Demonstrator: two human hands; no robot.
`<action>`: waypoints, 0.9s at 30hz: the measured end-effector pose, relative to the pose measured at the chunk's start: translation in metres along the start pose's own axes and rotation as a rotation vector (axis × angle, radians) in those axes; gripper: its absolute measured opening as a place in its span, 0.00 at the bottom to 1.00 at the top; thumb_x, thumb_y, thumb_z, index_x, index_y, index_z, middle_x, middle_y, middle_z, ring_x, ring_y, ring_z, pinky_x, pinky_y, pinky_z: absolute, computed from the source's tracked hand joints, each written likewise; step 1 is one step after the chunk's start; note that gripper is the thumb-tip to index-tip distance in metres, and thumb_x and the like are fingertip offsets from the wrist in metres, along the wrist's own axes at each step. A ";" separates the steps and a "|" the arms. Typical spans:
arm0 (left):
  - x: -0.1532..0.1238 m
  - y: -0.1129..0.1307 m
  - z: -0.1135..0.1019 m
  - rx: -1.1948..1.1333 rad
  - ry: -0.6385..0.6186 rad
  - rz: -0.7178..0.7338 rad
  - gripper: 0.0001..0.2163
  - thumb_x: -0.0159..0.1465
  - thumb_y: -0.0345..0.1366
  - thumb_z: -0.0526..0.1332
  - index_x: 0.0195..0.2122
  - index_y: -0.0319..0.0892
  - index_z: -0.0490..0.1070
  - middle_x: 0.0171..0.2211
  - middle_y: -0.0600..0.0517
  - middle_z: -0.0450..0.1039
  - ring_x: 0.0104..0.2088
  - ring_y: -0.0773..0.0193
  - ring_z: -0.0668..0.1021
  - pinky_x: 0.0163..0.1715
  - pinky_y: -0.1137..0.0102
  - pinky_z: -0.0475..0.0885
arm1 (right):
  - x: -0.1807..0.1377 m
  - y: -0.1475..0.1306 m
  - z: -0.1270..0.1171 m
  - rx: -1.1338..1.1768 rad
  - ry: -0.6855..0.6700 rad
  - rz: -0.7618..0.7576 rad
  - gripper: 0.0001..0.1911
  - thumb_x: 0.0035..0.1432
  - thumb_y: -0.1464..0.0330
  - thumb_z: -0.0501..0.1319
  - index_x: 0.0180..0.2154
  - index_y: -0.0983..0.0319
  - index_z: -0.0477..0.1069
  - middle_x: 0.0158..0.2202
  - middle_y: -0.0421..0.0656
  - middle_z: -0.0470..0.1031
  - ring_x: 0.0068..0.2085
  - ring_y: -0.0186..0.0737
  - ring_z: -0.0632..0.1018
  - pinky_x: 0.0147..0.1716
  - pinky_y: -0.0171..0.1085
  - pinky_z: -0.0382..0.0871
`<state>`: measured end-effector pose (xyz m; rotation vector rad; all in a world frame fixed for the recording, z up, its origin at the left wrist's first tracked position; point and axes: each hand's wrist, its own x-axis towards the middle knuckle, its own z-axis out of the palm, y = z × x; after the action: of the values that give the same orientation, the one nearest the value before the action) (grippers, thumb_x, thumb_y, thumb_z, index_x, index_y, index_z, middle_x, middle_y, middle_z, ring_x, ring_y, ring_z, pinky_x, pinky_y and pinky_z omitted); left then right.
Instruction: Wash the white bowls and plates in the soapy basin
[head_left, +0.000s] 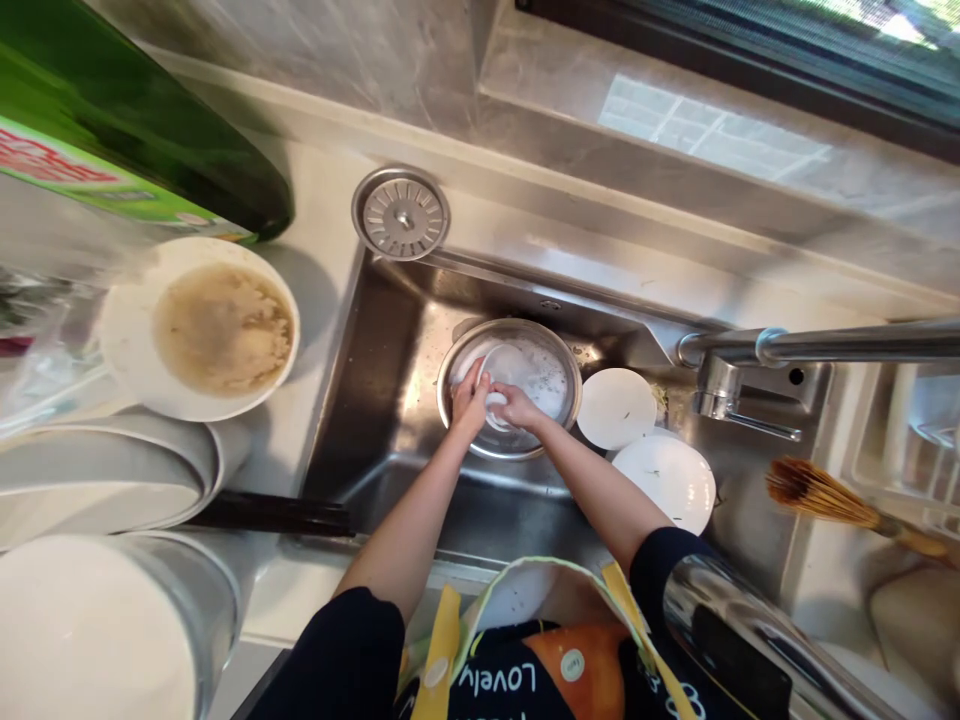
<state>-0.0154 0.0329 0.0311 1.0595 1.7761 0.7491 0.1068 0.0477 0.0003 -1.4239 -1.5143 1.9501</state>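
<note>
Grips are both clamped on a wet white dish point(501, 385): my left grip point(471, 396) pinches its near edge, and my right grip point(519, 406) curls over it from the other side. The dish sits between them, tilted, just above the floor of a steel basin point(510, 340), which stands in a stainless steel sink point(390, 350). Both bare forearms reach in from the bottom of the view and angle together, wrists bent down, elbows wide, dark sleeves point(345, 650) at the upper arms.

Working left to right now. On the worktop point(319, 300) I've got a green bottle point(127, 120) lying at the top left, a white bowl point(199, 330) with brownish residue inside, a stack of white plates point(97, 470), and a steel pot point(180, 600) lined in white at the bottom corner. A round drain strainer point(401, 213) rests on the sink's back edge. Past my right grip, two white plates point(616, 408) lie in the sink, flecked with bits. Further right, a chrome faucet point(720, 375) runs across, with a bamboo brush point(821, 495) on the sink's edge. A printed apron point(547, 660) fills the bottom of the view.
</note>
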 end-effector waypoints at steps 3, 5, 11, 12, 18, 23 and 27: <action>-0.002 0.003 -0.001 0.009 -0.038 0.029 0.25 0.64 0.50 0.52 0.58 0.43 0.65 0.56 0.46 0.68 0.57 0.54 0.68 0.60 0.59 0.60 | 0.010 0.002 -0.007 -0.299 0.204 0.039 0.08 0.46 0.74 0.58 0.33 0.63 0.68 0.33 0.44 0.74 0.38 0.42 0.73 0.43 0.38 0.65; -0.002 0.004 -0.001 0.002 -0.048 0.040 0.24 0.64 0.49 0.52 0.58 0.43 0.65 0.56 0.46 0.68 0.58 0.55 0.67 0.60 0.60 0.59 | 0.016 -0.002 -0.001 -0.330 0.396 0.054 0.09 0.51 0.73 0.55 0.37 0.65 0.67 0.36 0.47 0.73 0.40 0.43 0.73 0.44 0.39 0.65; -0.002 0.006 -0.001 0.046 -0.021 0.018 0.23 0.64 0.49 0.52 0.57 0.45 0.65 0.55 0.47 0.69 0.57 0.54 0.68 0.60 0.59 0.60 | 0.007 -0.009 0.007 -0.081 0.300 -0.144 0.10 0.56 0.64 0.54 0.38 0.62 0.67 0.35 0.41 0.72 0.37 0.38 0.73 0.41 0.36 0.67; -0.002 0.008 -0.001 0.072 -0.018 0.005 0.23 0.64 0.49 0.52 0.57 0.46 0.65 0.55 0.48 0.69 0.57 0.54 0.68 0.59 0.58 0.60 | 0.004 -0.009 0.000 -0.032 0.225 -0.154 0.10 0.55 0.65 0.54 0.37 0.62 0.68 0.34 0.40 0.73 0.37 0.38 0.73 0.41 0.36 0.67; -0.003 0.030 -0.006 0.185 0.023 -0.001 0.24 0.62 0.50 0.54 0.57 0.48 0.66 0.50 0.47 0.72 0.53 0.54 0.71 0.56 0.58 0.63 | -0.015 -0.015 -0.046 -0.376 0.394 0.070 0.18 0.56 0.71 0.52 0.47 0.64 0.70 0.44 0.48 0.74 0.45 0.45 0.72 0.47 0.43 0.64; -0.005 0.043 -0.010 0.256 0.061 -0.027 0.25 0.61 0.51 0.55 0.58 0.48 0.65 0.46 0.44 0.72 0.50 0.51 0.71 0.54 0.56 0.63 | -0.033 -0.024 -0.039 -1.050 0.237 -0.119 0.22 0.54 0.72 0.56 0.52 0.61 0.66 0.60 0.52 0.60 0.60 0.56 0.57 0.55 0.56 0.50; -0.005 0.045 -0.009 0.298 0.045 -0.058 0.26 0.61 0.53 0.54 0.58 0.49 0.65 0.47 0.43 0.71 0.50 0.50 0.71 0.53 0.54 0.63 | -0.026 -0.020 -0.039 -1.034 0.109 -0.094 0.18 0.51 0.74 0.56 0.46 0.63 0.69 0.54 0.53 0.65 0.52 0.53 0.65 0.48 0.49 0.61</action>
<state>-0.0075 0.0479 0.0739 1.1864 1.9906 0.4851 0.1445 0.0597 0.0327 -1.6729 -2.6297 0.9649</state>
